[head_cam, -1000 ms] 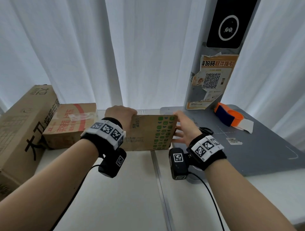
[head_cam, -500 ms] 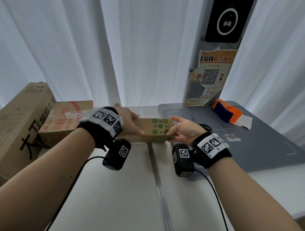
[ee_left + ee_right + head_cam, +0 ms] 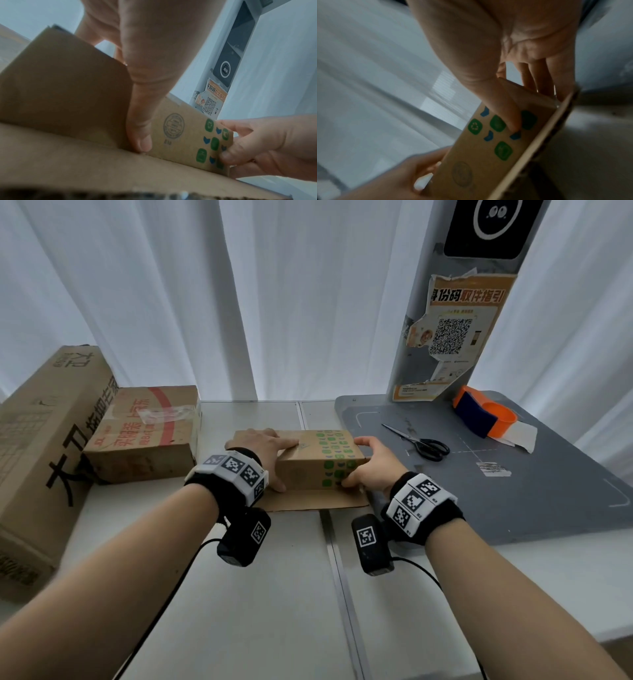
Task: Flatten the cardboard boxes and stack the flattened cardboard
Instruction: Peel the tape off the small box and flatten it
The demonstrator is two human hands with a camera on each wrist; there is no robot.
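A small brown box (image 3: 318, 460) printed with green and blue icons sits on the white table (image 3: 260, 594), with one flap (image 3: 315, 501) lying flat in front of it. My left hand (image 3: 274, 460) lies over its top left edge, fingers flat on top and thumb down the front face. My right hand (image 3: 363, 463) pinches the right end, thumb on the front icons. In the left wrist view the left thumb (image 3: 140, 135) presses at the crease of the box (image 3: 180, 135). In the right wrist view the right thumb (image 3: 505, 108) rests on the box (image 3: 488, 155).
A long brown box (image 3: 44, 460) and a red-taped box (image 3: 144, 436) stand at the left. On the grey mat (image 3: 513, 501) at the right lie black scissors (image 3: 421, 441) and an orange tape dispenser (image 3: 486, 416). A pillar with a QR poster (image 3: 452, 337) and white curtains stand behind.
The small box came down from in front of me onto the table and tipped so its printed face points up. A flap now lies flat in front, and both hands followed it down.
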